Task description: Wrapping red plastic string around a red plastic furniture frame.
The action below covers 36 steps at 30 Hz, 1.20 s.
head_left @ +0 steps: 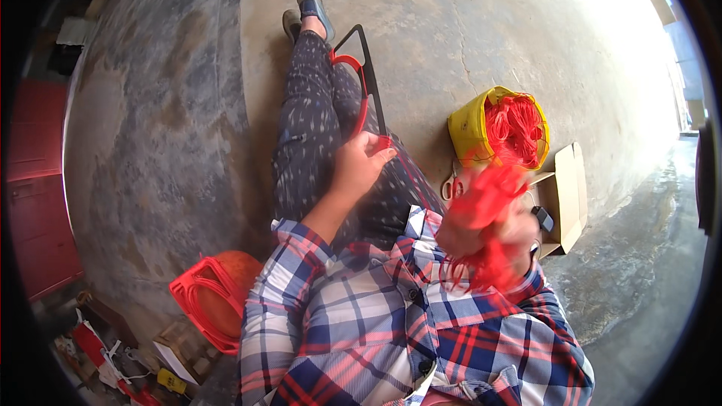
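Observation:
My left hand (pixel 359 164) rests over my lap, fingers closed on the near end of a narrow black frame (pixel 374 79) with bent corners. Along one side of the frame runs a curved red band (pixel 353 64), and red material is gathered at the fingertips. A thin red strand (pixel 414 169) seems to stretch from there toward the right. My right hand (pixel 515 237), smeared by motion, is closed round a bundle of red strands (pixel 492 192) whose loose ends hang below it. Its separate fingers cannot be made out.
A yellow bag (pixel 465 134) full of red strands stands on the floor right of my legs. Beside it lie scissors (pixel 452 186) and an open cardboard box (pixel 573 188) with a small dark object (pixel 542 218). A red plastic seat (pixel 207 301) is at my left, with clutter behind.

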Motion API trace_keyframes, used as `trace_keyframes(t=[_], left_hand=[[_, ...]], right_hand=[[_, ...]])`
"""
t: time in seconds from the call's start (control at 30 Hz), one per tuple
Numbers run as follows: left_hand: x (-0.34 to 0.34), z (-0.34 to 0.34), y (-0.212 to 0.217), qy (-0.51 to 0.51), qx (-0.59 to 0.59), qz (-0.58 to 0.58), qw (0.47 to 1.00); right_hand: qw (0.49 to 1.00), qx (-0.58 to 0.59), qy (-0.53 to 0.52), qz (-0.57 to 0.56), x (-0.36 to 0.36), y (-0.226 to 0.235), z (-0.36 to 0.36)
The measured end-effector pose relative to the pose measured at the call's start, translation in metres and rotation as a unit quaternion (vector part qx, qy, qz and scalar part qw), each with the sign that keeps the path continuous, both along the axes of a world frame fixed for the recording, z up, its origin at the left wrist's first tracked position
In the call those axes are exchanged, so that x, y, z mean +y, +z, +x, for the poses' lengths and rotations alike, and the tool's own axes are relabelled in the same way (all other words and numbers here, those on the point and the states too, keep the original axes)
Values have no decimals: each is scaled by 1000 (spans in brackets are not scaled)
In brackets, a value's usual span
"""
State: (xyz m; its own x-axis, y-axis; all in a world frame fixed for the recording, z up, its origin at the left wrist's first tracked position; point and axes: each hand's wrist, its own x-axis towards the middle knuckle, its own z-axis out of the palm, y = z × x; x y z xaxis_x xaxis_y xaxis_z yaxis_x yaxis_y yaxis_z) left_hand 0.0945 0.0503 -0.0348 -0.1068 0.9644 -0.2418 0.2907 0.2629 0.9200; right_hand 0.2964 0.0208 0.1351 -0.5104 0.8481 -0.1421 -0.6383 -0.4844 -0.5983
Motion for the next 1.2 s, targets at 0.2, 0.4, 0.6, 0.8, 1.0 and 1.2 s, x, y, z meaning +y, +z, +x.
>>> trace_keyframes(t=[0.2,0.4,0.6,0.8,1.0,1.2], left_hand=[[6,9,20,71,129,169,975],[28,-16,36,103,-115,41,987],[40,-26,7,50,-237,-248,938],[45,-34,47,118,-221,-137,958],[50,-29,61,73,-365,-186,909],[48,-25,27,95,-340,-271,895]], right_hand=[[990,110,30,87,10,-8,12],[761,-381,99,516,94,-34,2],[666,-611,97,417,105,-151,-47],[814,-461,-17,352,99,-147,-56],[898,-330,-89,276,107,-133,-45],[997,50,-63,18,103,-80,36]])
